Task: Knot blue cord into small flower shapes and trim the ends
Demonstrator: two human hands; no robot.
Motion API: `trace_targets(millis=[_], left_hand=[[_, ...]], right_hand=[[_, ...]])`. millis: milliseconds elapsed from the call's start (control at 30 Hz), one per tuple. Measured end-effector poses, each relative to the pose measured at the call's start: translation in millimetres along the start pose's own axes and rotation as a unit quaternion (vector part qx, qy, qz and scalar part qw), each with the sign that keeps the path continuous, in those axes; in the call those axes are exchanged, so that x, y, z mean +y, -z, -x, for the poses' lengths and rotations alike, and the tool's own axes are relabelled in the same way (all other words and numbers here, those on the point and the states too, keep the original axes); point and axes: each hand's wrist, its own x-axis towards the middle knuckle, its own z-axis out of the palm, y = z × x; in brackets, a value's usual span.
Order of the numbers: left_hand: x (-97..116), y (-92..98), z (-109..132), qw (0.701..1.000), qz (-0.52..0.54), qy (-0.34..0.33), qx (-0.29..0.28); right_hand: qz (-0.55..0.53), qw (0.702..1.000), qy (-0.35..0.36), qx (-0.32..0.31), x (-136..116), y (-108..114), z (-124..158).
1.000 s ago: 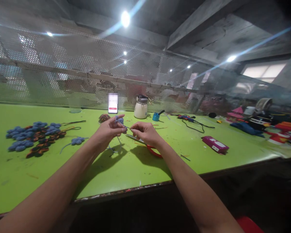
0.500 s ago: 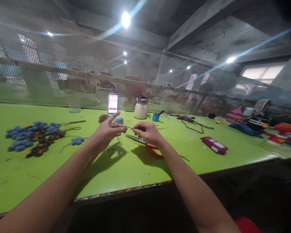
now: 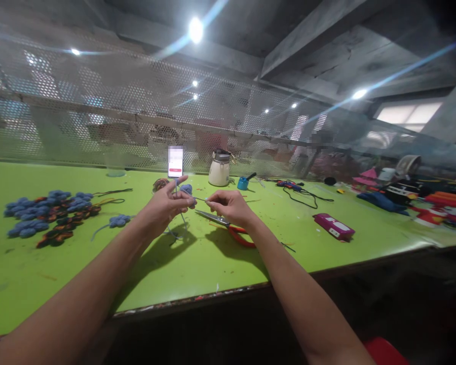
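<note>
My left hand (image 3: pixel 162 207) pinches a small piece of blue crochet (image 3: pixel 192 202), its index finger raised with blue yarn (image 3: pixel 176 186) running over it. In my right hand (image 3: pixel 230 207), thumb and fingers close on a thin crochet hook (image 3: pixel 200 199) whose tip reaches the piece; the stitches are too small to make out. Loose yarn hangs below the left hand. Just behind the fingers is a blue yarn ball (image 3: pixel 186 188). Scissors (image 3: pixel 220 220) with red-orange handles lie under my right hand. A single blue crochet flower (image 3: pixel 119 220) rests left of my left wrist.
Blue crochet flowers (image 3: pixel 28 228) and dark orange ones (image 3: pixel 57 235) are heaped at left. Behind stand a lit phone (image 3: pixel 175 163), a cream jug (image 3: pixel 219 172) and a blue pot (image 3: pixel 243 183). A magenta box (image 3: pixel 333 226) and cables (image 3: pixel 302 195) lie right. The green table (image 3: pixel 167 284) ends nearby.
The view has shifted slightly, so everything sits a little further left. Both hands keep nearly the same pose, with the hook still at the blue piece.
</note>
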Motion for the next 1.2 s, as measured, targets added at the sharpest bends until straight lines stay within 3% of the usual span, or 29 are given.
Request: trace_targets(millis=[400, 667, 1200], left_hand=[[-2.0, 3.0, -2.4, 1.0, -0.002, 0.007, 0.003], [1.8, 0.9, -0.5, 0.998, 0.042, 0.042, 0.012], [5.2, 2.9, -1.5, 0.992, 0.081, 0.1, 0.02]], right_hand=[[0.009, 1.0, 0.009, -0.004, -0.6, 0.3, 0.0], [0.012, 0.999, 0.045, 0.003, 3.1, 0.3, -0.3], [-0.004, 0.999, 0.035, -0.015, 2.7, 2.1, 0.3]])
